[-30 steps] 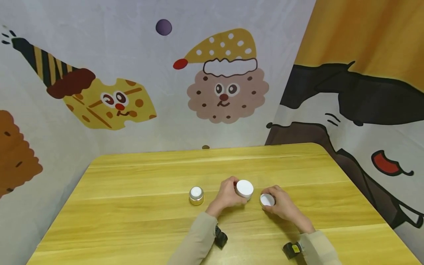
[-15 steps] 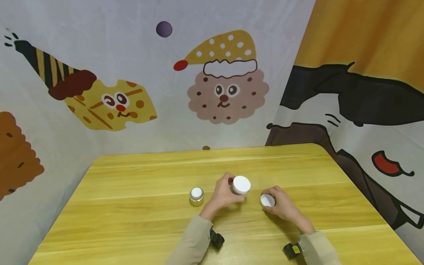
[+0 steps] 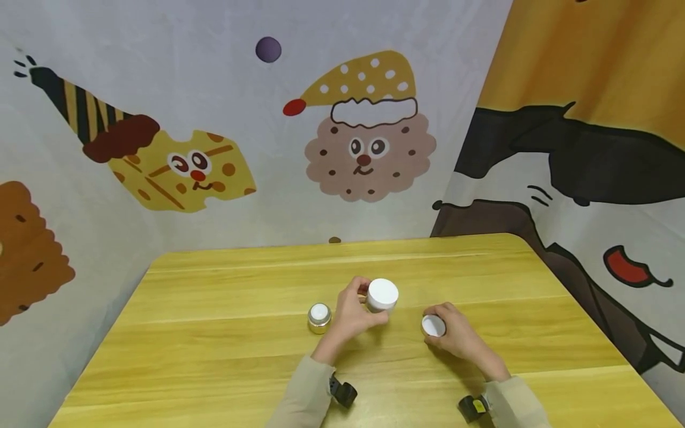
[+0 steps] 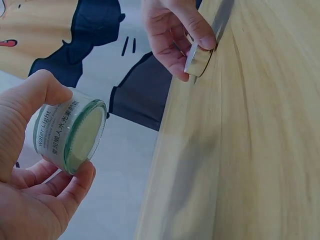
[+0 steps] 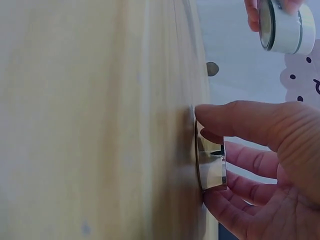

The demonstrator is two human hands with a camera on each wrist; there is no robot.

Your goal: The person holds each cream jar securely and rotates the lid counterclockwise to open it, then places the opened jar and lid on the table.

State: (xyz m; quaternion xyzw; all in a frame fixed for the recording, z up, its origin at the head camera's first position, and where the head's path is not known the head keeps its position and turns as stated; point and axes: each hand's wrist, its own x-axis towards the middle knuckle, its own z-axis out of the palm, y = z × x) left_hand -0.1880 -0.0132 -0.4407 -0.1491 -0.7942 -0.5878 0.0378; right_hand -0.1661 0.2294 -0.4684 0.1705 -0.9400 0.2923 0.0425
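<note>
One jar [image 3: 382,295] in left hand [image 3: 350,315], cap [image 3: 433,326] in right [image 3: 457,333]

The tabletop [image 3: 214,368] is looking like smooth, wood-grained board, giving off a soft sheen. The printed jar [image 4: 70,132] is passing for glass or clear plastic, its greenish rim glinting, while its white lid [image 3: 382,291] is reading as smooth, matt plastic. The gold cap [image 5: 212,167] is gleaming like polished metal, mirror-bright. The small jar [image 3: 319,324] is catching a metallic shine. The patterned backdrop [image 3: 283,160] is hanging as matt cloth, and beige sleeves [image 3: 305,386] are showing dull, soft fabric.
</note>
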